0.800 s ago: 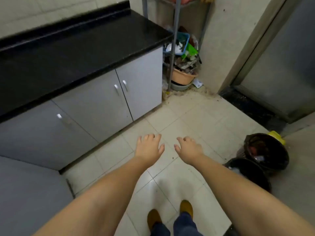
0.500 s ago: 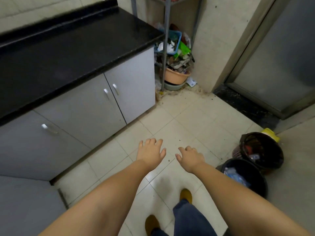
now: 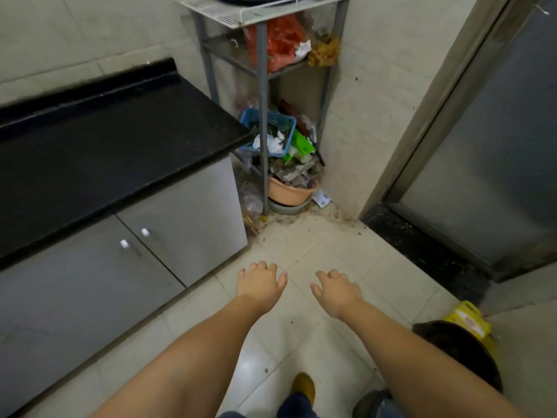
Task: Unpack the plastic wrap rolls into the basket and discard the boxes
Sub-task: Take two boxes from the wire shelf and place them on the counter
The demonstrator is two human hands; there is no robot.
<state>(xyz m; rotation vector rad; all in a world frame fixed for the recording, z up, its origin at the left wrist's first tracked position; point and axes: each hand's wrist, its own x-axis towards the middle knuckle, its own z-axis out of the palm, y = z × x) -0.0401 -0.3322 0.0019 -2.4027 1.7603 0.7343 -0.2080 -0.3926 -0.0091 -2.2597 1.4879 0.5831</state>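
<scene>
So both hands are out in front w/ nothing in them. Left hand [image 3: 260, 283] is palm down, fingers loose and a bit curled, over the floor tiles [image 3: 304, 251]. Right hand [image 3: 336, 292] is the same, just beside it but not touching. No box, no roll in either one.

Where's the plastic wrap? Can't see any rolls or their boxes anywhere. The black counter [image 3: 105, 140] has nothing on it in the part that shows. One blue basket [image 3: 281, 123] sits on the metal rack [image 3: 263, 116] in the corner, but it's stuffed w/ paper & junk, so can't tell if that's the basket for the rolls. A black bin [image 3: 458, 351] stands low on the right, near the right arm, w/ a yellow thing [image 3: 467, 319] right behind it. That's prob where boxes go.

Step, I think: between things. Hands are free, maybe going to get the next box, or the job is nearly done. Can't say how far along it is.

Next move needs: find a box first, since none is in view. Then grab it, slide the roll out, drop the roll in the basket, toss the box in the bin.
</scene>
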